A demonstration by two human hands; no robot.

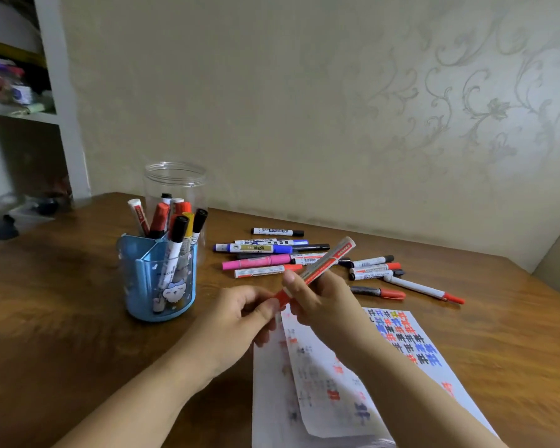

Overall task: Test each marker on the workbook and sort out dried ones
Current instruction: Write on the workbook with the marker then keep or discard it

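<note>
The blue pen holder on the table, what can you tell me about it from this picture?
The blue pen holder is a translucent plastic cup, rounded, with inner walls dividing it into compartments and a small white cartoon figure on its front. It stands upright on the wooden table, left of both hands, which do not touch it. Several capped markers stand in it, with red, black and yellow caps. A clear jar stands just behind it; whether they touch cannot be told.

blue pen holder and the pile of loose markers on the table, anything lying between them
Nothing lies there: in the head view, bare brown wooden table separates the blue plastic pen holder from the pile of loose markers.
</note>
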